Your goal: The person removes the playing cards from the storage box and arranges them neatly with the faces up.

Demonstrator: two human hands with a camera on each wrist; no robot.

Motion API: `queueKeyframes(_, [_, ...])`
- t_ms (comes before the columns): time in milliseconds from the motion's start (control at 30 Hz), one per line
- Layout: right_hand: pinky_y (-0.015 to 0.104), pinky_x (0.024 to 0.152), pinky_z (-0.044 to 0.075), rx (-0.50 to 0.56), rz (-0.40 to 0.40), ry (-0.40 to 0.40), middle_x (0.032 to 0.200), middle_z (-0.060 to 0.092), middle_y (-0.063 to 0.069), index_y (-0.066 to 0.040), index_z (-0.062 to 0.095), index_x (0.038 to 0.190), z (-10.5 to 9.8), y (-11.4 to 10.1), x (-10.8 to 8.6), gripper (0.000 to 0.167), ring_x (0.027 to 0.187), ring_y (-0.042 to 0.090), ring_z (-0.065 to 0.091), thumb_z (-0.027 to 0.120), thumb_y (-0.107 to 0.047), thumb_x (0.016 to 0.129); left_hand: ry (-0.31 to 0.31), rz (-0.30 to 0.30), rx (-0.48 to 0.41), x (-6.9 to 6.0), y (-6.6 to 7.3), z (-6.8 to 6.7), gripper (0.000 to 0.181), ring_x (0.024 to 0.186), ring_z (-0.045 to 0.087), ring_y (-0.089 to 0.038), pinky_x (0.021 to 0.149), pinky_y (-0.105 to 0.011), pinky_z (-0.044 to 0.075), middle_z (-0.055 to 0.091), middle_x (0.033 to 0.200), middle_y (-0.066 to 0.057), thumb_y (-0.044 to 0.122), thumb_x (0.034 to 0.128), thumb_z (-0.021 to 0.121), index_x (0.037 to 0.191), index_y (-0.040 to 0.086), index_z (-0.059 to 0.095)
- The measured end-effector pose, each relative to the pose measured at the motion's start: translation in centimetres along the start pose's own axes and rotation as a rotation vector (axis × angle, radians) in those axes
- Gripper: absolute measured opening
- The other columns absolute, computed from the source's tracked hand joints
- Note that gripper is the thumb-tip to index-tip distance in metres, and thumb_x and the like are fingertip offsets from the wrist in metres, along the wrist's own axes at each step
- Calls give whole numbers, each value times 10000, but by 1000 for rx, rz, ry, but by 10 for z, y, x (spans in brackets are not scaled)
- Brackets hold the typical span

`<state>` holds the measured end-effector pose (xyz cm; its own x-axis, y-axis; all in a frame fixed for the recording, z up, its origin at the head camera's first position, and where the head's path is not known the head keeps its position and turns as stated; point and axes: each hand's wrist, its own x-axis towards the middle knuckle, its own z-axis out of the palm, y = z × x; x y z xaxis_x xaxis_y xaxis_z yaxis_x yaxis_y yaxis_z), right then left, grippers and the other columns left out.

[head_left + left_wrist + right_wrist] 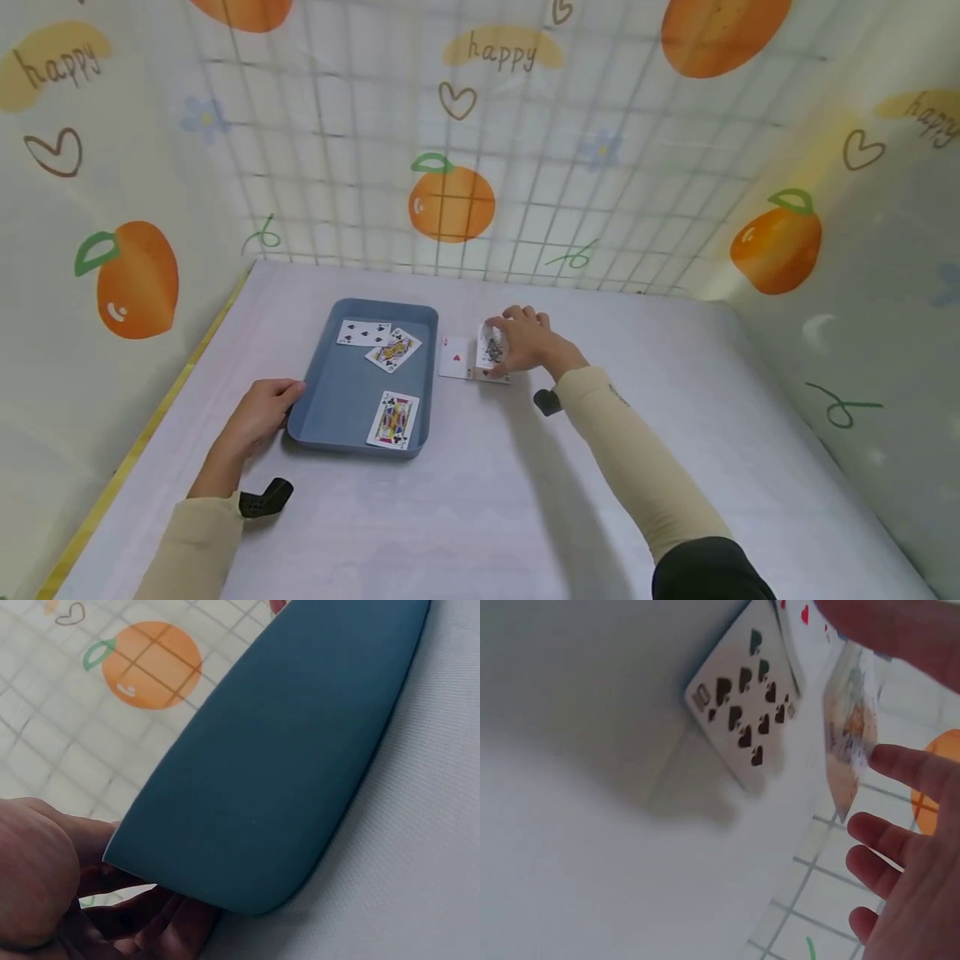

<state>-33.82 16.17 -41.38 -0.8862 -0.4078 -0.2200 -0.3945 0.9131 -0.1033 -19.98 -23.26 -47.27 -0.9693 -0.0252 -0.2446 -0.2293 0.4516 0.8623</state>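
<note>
My left hand [258, 412] grips the left rim of a blue-grey tray [330, 408], its thumb at the edge and fingers partly hidden behind it. Three face-up playing cards lie in the tray: a spade card [363, 333], an overlapping face card [395, 351] and another face card [393, 420] near the front. To the right of the tray, my right hand [528, 340] pinches a playing card [849, 735] between thumb and fingers, raised above the table; its face is blurred. Below it lie a ten of spades [746, 697] and a red heart card [455, 357].
The cards and tray are on a white-covered table [600, 500]. A yellow strip [150, 429] runs along its left edge. Behind stands a wire grid [337, 125] with an orange-patterned curtain [525, 108]; more curtain hangs at both sides.
</note>
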Motion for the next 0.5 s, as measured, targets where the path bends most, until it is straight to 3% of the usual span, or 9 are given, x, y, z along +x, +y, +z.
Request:
queueKeyframes(233, [547, 1055, 253, 0, 19, -8, 1467, 394, 173, -185, 465, 1476, 3, 10, -5, 902, 1284, 364, 335, 825, -481, 703, 6, -19, -1, 0, 0, 0, 494, 1188, 546, -375, 931, -465, 496, 515, 1348, -325, 231, 1068, 448, 1360, -166, 462])
queueKeyframes(500, [549, 1061, 240, 8, 24, -17, 1466, 384, 177, -182, 457, 1478, 9, 22, -11, 910, 1292, 371, 322, 819, -494, 703, 2, -1, -1, -2, 0, 0, 494, 1205, 533, -390, 950, -484, 482, 508, 1347, -336, 227, 1070, 444, 1353, -178, 460])
